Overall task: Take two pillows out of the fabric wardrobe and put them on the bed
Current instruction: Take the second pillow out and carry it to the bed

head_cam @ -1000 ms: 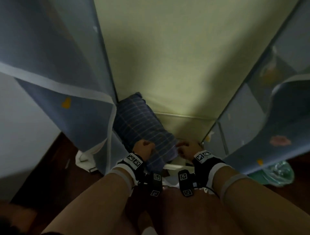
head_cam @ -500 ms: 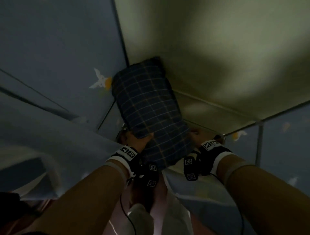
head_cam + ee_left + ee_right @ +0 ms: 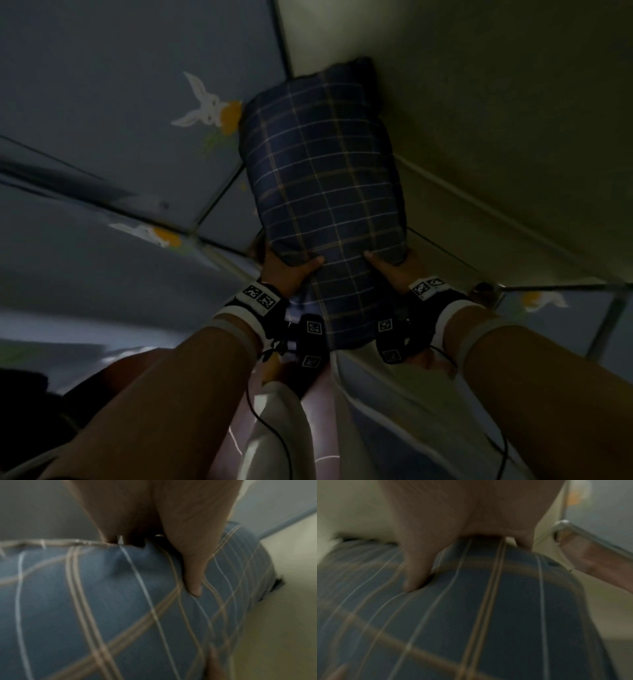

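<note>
My left hand [image 3: 291, 270] and my right hand [image 3: 394, 270] each have a grip on the plaid pillow [image 3: 325, 192], one on either side of its near end. On both sides the thumb presses into the top face, denting the soft cover, while the fingers wrap out of sight underneath; the wrist views show each thumb sunk into a fold of the fabric. So both grips are clenched on the pillow, neither one released. I judge I take it with two hands near one end because it is long and floppy, and a single hand would let it sag and drag.

The pillow stands up and away from me, its far end reaching into the corner where the blue rabbit-print side panel [image 3: 144, 113] of the fabric wardrobe meets the pale back panel [image 3: 496, 120]. It is inside the wardrobe's opening, not yet clear of it. A metal frame joint [image 3: 483, 291] sits just beside my right wrist; I would mind the cover catching there. The bed is not in view, nor can I see a second pillow.
</note>
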{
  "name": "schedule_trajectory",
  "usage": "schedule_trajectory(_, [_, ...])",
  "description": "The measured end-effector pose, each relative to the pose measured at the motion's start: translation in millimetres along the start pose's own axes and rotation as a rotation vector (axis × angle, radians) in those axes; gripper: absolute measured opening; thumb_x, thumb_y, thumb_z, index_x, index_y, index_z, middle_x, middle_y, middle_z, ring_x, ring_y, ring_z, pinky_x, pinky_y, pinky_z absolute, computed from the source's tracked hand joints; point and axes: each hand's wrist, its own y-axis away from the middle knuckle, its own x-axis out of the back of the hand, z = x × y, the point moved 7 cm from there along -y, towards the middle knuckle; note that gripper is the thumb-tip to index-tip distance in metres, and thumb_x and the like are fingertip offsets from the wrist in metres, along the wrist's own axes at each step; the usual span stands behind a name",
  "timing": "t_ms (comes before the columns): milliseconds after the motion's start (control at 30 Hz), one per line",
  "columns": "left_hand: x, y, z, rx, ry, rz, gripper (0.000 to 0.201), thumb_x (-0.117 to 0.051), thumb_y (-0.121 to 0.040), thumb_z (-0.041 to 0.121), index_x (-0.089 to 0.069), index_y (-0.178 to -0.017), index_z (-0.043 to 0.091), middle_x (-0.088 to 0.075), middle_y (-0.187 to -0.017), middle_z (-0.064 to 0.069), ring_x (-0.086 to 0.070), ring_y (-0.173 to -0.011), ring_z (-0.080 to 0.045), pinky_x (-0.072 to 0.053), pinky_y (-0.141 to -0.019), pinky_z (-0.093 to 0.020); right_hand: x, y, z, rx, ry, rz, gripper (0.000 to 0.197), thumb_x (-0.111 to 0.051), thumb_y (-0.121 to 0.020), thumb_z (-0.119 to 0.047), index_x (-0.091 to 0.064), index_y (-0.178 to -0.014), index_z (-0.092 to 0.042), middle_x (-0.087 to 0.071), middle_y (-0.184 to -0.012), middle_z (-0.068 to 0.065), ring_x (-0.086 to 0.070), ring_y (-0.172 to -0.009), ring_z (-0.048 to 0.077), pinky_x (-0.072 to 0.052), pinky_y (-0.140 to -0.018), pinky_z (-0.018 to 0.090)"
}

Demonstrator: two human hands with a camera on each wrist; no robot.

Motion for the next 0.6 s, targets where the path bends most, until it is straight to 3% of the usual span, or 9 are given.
schedule_trajectory(133, [11.6, 20.7, 12.9, -0.056, -0.078, 0.061, 0.108, -0.078, -0.053, 0.074, -0.056, -0.131, 0.003, -0.066, -0.128, -0.013, -0.064, -0.117, -0.029, -0.052, -0.102, -0.047, 2.5, 26.7, -20.5, 0.080, -0.031, 0.041, 0.095, -0.085, -0.070, -0.047, -0.044, -0.148, -0.011, -0.050, -0.151, 0.008, -0.050, -0.136, 0.029, -0.029, -0.102, 0.022])
schedule_trajectory(233, [24.2, 70.6, 63.0, -0.125, -0.173, 0.032, 0.058, -0.073, -0.084, 0.032, -0.057, -0.132, 0.004, -0.064, -0.130, -0.010, -0.059, -0.119, -0.024, -0.045, -0.102, -0.032, 9.4, 54.7, -38.7, 0.108, -0.066, 0.057, 0.092, -0.085, -0.073, -0.041, -0.042, -0.148, -0.009, -0.048, -0.152, 0.011, -0.049, -0.137, 0.030, -0.030, -0.103, 0.021])
schedule_trajectory(300, [36.2, 93.9, 82.9, -0.160, -0.211, 0.042, 0.042, -0.066, -0.091, 0.018, -0.059, -0.129, 0.002, -0.063, -0.130, -0.013, -0.058, -0.119, -0.024, -0.041, -0.096, -0.027, 15.1, 79.2, -53.6, 0.144, -0.103, 0.076, 0.087, -0.083, -0.078, -0.035, -0.041, -0.148, -0.007, -0.046, -0.153, 0.011, -0.046, -0.139, 0.030, -0.027, -0.098, 0.014])
schedule_trajectory(400, [55.0, 135.1, 107.9, -0.233, -0.235, 0.075, 0.041, -0.059, -0.095, 0.015, -0.054, -0.133, 0.001, -0.059, -0.137, -0.020, -0.055, -0.126, -0.035, -0.035, -0.090, -0.023, 25.0, 119.1, -65.1, 0.218, -0.197, 0.159, 0.084, -0.083, -0.079, -0.028, -0.041, -0.148, -0.005, -0.047, -0.151, 0.014, -0.046, -0.139, 0.031, -0.023, -0.095, 0.012])
schedule_trajectory(500, [77.0, 176.1, 118.8, -0.315, -0.245, 0.106, 0.039, -0.058, -0.095, 0.014, -0.056, -0.131, 0.000, -0.061, -0.134, -0.022, -0.056, -0.124, -0.037, -0.035, -0.087, -0.024, 25.1, 161.4, -72.6, 0.289, -0.289, 0.186, 0.086, -0.084, -0.078, -0.027, -0.039, -0.148, -0.003, -0.047, -0.151, 0.014, -0.046, -0.138, 0.030, -0.023, -0.094, 0.010])
schedule_trajectory(600, [103.1, 221.9, 114.5, -0.397, -0.244, 0.180, 0.034, -0.060, -0.093, 0.016, -0.061, -0.123, 0.000, -0.066, -0.125, -0.022, -0.060, -0.119, -0.036, -0.041, -0.086, -0.028, 22.3, 211.1, -73.1, 0.391, -0.324, 0.251, 0.092, -0.085, -0.073, -0.040, -0.042, -0.147, -0.008, -0.048, -0.151, 0.012, -0.048, -0.137, 0.030, -0.026, -0.108, 0.021])
